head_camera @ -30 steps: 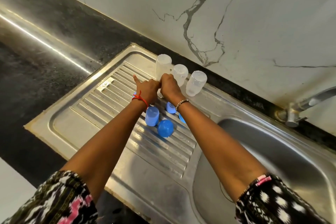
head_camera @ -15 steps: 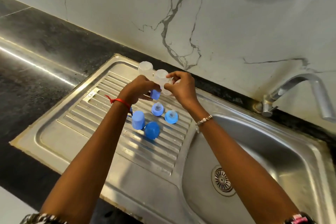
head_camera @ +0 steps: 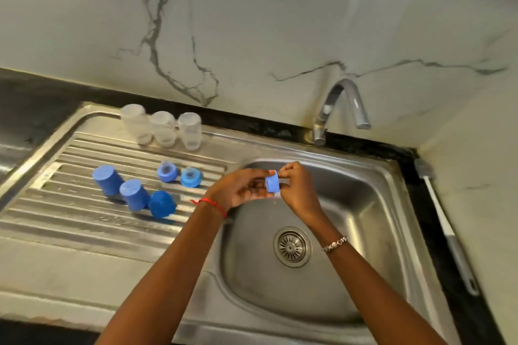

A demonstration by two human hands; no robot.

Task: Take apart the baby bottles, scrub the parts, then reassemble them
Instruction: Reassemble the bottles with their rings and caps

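Both hands meet over the sink basin (head_camera: pixel 364 274), just beside its left rim. The left hand (head_camera: pixel 238 187) and right hand (head_camera: pixel 298 187) each pinch the blue collar ring (head_camera: pixel 272 181) from opposite sides, the grip closed tight on it. Left on the draining board (head_camera: pixel 70 218): three clear bottles (head_camera: pixel 162 127), three blue caps (head_camera: pixel 134 193), two more collars (head_camera: pixel 179 173). Basin beneath lies open.

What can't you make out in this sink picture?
- Blue collar, head view: whether a teat sits inside; the left hand and right hand cover it.
- Three clear bottles: markings too blurred.
- Bottle brush: bristles partly hidden behind the sink rim.
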